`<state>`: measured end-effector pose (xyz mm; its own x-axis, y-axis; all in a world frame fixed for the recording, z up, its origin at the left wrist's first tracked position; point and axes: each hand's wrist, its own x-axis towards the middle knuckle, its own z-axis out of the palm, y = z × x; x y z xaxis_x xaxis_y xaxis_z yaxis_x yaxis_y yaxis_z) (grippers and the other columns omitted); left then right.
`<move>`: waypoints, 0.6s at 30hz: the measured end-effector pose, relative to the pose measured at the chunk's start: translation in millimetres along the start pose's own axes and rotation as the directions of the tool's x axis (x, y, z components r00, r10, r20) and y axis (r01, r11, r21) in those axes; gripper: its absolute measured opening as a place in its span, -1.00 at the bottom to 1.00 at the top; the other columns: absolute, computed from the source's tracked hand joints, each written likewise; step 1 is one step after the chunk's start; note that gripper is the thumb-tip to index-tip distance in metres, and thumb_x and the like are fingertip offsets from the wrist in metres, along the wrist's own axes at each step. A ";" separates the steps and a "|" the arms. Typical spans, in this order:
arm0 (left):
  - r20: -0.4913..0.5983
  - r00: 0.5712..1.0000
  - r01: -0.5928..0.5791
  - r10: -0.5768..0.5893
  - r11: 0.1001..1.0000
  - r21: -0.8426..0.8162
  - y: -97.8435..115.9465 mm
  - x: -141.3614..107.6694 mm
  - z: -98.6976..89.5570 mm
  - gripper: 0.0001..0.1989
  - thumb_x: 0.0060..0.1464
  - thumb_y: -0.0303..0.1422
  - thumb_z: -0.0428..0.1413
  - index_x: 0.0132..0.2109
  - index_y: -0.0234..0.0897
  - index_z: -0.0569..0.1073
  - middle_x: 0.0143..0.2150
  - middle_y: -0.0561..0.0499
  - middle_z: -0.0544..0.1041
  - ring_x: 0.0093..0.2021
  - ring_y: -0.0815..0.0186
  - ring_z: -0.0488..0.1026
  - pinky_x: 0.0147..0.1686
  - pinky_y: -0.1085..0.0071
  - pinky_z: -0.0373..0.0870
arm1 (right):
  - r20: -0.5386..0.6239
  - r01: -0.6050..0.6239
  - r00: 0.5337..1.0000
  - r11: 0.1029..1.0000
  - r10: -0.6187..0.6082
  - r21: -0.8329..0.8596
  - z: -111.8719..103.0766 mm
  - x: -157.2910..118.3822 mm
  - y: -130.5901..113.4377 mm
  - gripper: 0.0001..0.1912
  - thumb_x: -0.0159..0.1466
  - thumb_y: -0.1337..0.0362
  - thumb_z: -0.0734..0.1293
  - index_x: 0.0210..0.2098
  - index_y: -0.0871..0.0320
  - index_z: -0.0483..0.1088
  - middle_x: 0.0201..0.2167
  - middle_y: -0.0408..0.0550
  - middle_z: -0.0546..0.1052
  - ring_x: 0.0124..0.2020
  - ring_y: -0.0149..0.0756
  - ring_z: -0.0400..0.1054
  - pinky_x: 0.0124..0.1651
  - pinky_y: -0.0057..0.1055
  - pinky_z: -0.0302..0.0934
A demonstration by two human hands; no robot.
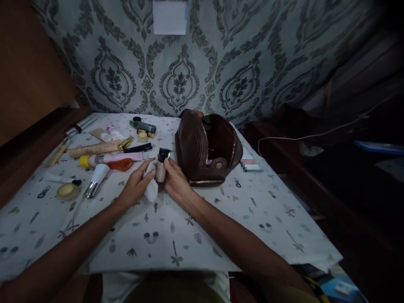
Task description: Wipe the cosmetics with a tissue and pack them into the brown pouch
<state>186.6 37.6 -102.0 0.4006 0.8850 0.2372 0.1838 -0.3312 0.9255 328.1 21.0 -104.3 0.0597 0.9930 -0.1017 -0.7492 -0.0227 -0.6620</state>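
A small beige bottle (160, 171) with a black cap stands upright in my right hand (178, 183), whose fingers wrap its right side. Beside it, my left hand (136, 185) is closed on a crumpled white cloth (152, 190), which is close against the bottle's left side. Just behind and to the right of my hands sits a brown makeup bag (193, 145), unzipped and gaping, its inside dark.
Tubes and cosmetics lie to the left, among them a pink tube (121, 157), a white-handled brush (97, 179), a round jar (68, 191) and a green-capped bottle (143, 126). A patterned cloth covers the table (202, 235). A patterned curtain (126, 75) hangs behind.
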 end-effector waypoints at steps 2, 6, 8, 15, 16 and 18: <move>0.073 0.997 0.043 -0.036 0.995 -0.091 1.9 0.7 2.3 -0.39 0.14 -0.11 0.17 0.24 -0.34 0.37 0.21 -0.17 0.49 0.23 0.04 0.40 0.27 0.17 0.26 | 0.000 0.056 0.998 0.998 -0.056 -0.027 0.6 -0.2 0.1 -0.59 -0.08 0.09 0.62 -0.29 0.06 0.52 -0.27 -0.22 0.58 -0.23 -0.43 0.42 -0.08 -0.52 0.30; 0.135 0.979 0.180 -0.151 0.954 -0.241 5.3 -0.4 5.8 -0.40 -0.03 -0.17 0.32 0.12 -0.31 0.43 0.01 -0.10 0.60 0.01 0.11 0.54 0.04 0.27 0.45 | 0.032 0.139 0.990 0.965 -0.135 -0.220 0.7 -2.7 -3.5 -0.58 -0.04 0.08 0.57 -0.22 0.05 0.50 -0.30 -0.21 0.53 -0.27 -0.39 0.38 -0.17 -0.48 0.29; 0.152 0.962 0.266 -0.228 0.911 -0.316 6.5 -0.8 5.8 -0.42 -0.11 -0.19 0.36 0.05 -0.31 0.45 -0.14 -0.05 0.64 -0.18 0.17 0.58 -0.14 0.32 0.52 | 0.071 0.172 0.985 0.922 -0.157 -0.348 1.2 -4.3 -8.7 -0.57 -0.02 0.09 0.56 -0.19 0.07 0.48 -0.30 -0.19 0.51 -0.28 -0.37 0.36 -0.20 -0.46 0.28; 0.198 0.929 0.369 -0.311 0.765 -0.528 12.5 -0.3 1.3 -0.42 -0.29 -0.22 0.46 -0.08 -0.27 0.47 -0.33 0.03 0.63 -0.43 0.27 0.58 -0.42 0.44 0.50 | 0.321 0.306 0.940 0.711 -0.118 -0.633 5.5 -12.0 -51.7 -0.51 0.00 0.08 0.56 -0.17 0.12 0.38 -0.27 -0.17 0.43 -0.26 -0.37 0.32 -0.27 -0.48 0.20; 0.225 0.923 0.385 -0.313 0.756 -0.530 13.0 -0.6 0.5 -0.42 -0.31 -0.22 0.46 -0.10 -0.27 0.48 -0.35 0.03 0.63 -0.45 0.26 0.58 -0.45 0.45 0.48 | 0.362 0.319 0.928 0.681 -0.085 -0.659 5.8 -14.6 -60.2 -0.52 0.00 0.08 0.56 -0.19 0.13 0.37 -0.28 -0.18 0.42 -0.26 -0.37 0.31 -0.28 -0.49 0.19; 0.292 0.904 0.424 -0.313 0.749 -0.509 14.0 -1.7 -0.9 -0.42 -0.35 -0.22 0.48 -0.14 -0.27 0.48 -0.38 0.02 0.62 -0.47 0.24 0.58 -0.47 0.44 0.48 | 0.422 0.327 0.906 0.628 0.003 -0.706 6.0 -21.7 -77.0 -0.53 0.01 0.05 0.55 -0.22 0.14 0.37 -0.31 -0.19 0.40 -0.28 -0.38 0.28 -0.33 -0.50 0.16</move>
<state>187.6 31.7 -89.2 0.5667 0.8078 -0.1621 -0.1496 0.2944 0.9439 380.6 2.0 -46.7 -0.2269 0.9489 0.2193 0.0153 0.2286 -0.9734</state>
